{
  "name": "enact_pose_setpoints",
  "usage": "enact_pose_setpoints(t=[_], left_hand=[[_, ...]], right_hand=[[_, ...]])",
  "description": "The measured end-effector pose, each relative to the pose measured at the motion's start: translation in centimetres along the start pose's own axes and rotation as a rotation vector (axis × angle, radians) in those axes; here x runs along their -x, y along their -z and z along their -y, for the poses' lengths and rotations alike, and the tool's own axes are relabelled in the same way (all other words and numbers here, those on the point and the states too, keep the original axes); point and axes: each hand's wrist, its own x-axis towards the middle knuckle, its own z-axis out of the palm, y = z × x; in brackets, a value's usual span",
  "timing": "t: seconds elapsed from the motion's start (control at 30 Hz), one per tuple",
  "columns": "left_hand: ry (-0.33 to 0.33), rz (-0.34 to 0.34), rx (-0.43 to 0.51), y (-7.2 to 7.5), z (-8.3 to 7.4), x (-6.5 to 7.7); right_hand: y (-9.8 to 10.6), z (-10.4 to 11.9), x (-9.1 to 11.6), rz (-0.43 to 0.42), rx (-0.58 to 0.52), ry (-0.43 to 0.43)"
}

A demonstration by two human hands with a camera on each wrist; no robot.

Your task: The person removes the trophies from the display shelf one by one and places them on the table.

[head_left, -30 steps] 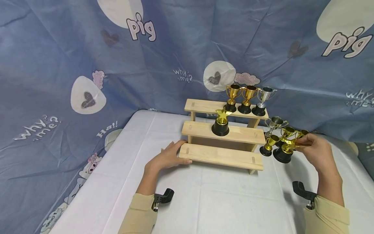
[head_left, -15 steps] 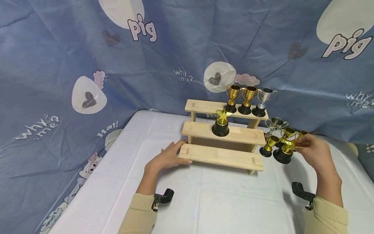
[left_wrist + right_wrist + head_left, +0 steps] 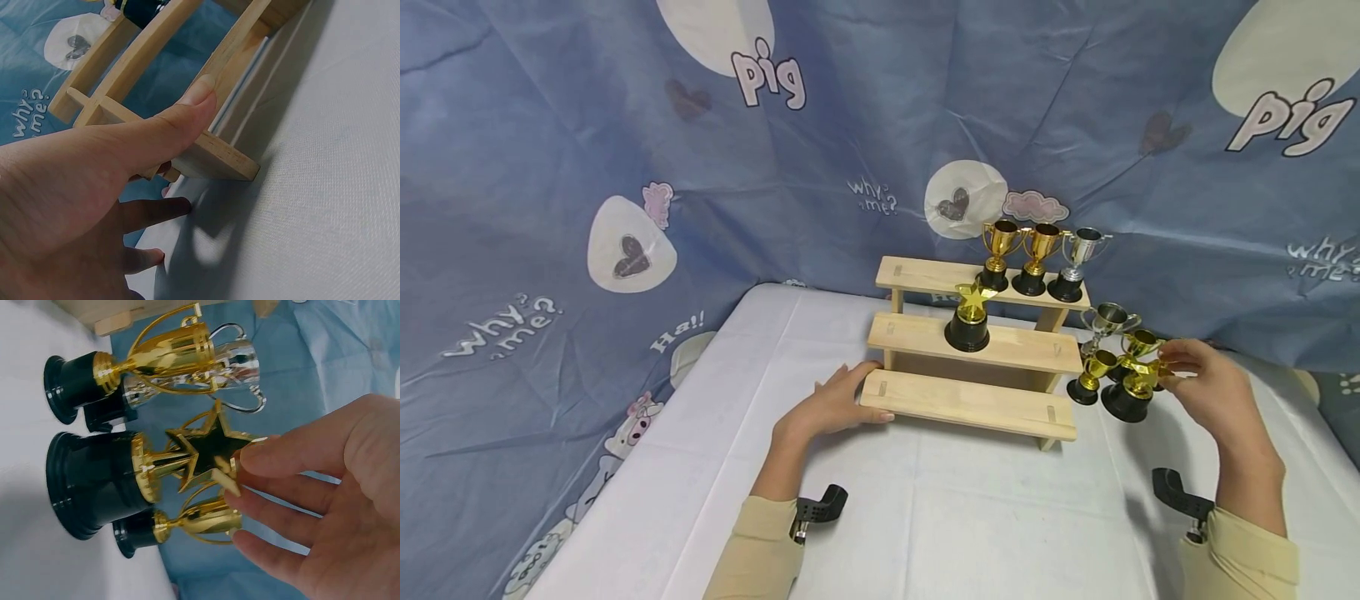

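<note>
A three-tier wooden display stand (image 3: 970,402) stands on the white-covered table. My left hand (image 3: 827,406) grips the left end of its lowest shelf; the left wrist view has the thumb (image 3: 199,90) over the shelf edge and the other fingers spread beyond it. At the stand's right, a gold star trophy (image 3: 1127,402) with a black base stands upright on the cloth. My right hand (image 3: 1213,392) pinches its star, thumb overlapping one point and fingertips at another. Close around it are a small gold cup (image 3: 1097,367), a silver cup (image 3: 1105,321) and more gold cups (image 3: 215,519).
On the top shelf (image 3: 925,271), two gold cups (image 3: 1002,242) and a silver cup (image 3: 1082,250) line up toward the right. Another star trophy (image 3: 968,325) sits mid-way along the middle shelf (image 3: 910,332). A blue printed curtain (image 3: 820,242) hangs directly behind.
My right fingers have spread slightly at the star, and they cover more of the gold cup behind. The left hand, stand and trophies keep their places; the view tilts up a little.
</note>
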Motion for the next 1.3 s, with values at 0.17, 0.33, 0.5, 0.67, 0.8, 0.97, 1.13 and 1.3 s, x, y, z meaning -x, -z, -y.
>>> enact_pose_setpoints(t=[0.17, 0.33, 0.5, 0.67, 0.8, 0.97, 1.13, 1.3], left_hand=[[0.005, 0.004, 0.006, 0.0, 0.0, 0.0], [0.003, 0.004, 0.010, 0.0, 0.0, 0.0], [0.002, 0.001, 0.007, 0.1, 0.0, 0.0], [-0.004, 0.002, 0.012, 0.0, 0.0, 0.0], [-0.001, 0.005, 0.019, 0.0, 0.0, 0.0], [-0.003, 0.008, 0.014, -0.1, 0.0, -0.1], [-0.003, 0.009, 0.008, -0.1, -0.1, -0.2], [0.005, 0.001, 0.009, 0.0, 0.0, -0.1]], right_hand=[[0.3, 1.0, 0.2, -0.049, -0.007, -0.008], [0.4, 2.0, 0.3, -0.122, -0.047, 0.012], [0.4, 2.4, 0.4, -0.169, -0.067, 0.050], [0.3, 3.2, 0.5, -0.211, -0.092, 0.084], [0.1, 4.1, 0.5, -0.245, -0.111, 0.115], [-0.3, 5.2, 0.5, -0.255, -0.134, 0.153], [-0.4, 6.6, 0.5, -0.249, -0.134, 0.195], [-0.9, 8.0, 0.3, -0.214, -0.172, 0.260]])
